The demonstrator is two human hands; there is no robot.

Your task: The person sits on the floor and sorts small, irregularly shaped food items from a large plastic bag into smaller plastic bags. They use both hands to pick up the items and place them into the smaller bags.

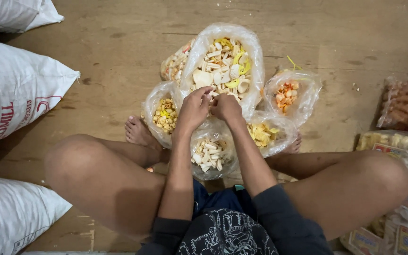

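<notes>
White woven sacks [10,89] lie on the wooden floor [119,42] at far left. Next comes a small clear bag of yellow snacks [165,114]. The left hand [193,109] and right hand [226,107] meet above the small bag of white crackers [209,155], each grip pinched on its plastic top, just below the large mixed bag [223,66]. Packaged snacks [404,156] sit far right.

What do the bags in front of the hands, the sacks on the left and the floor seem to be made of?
The big snack bag: thin clear plastic film, glossy and crinkled, contents showing through. White sacks: apparently woven plastic, matte, faintly textured. Floor: looks like bare plywood, brown, scuffed, with seams.
</notes>
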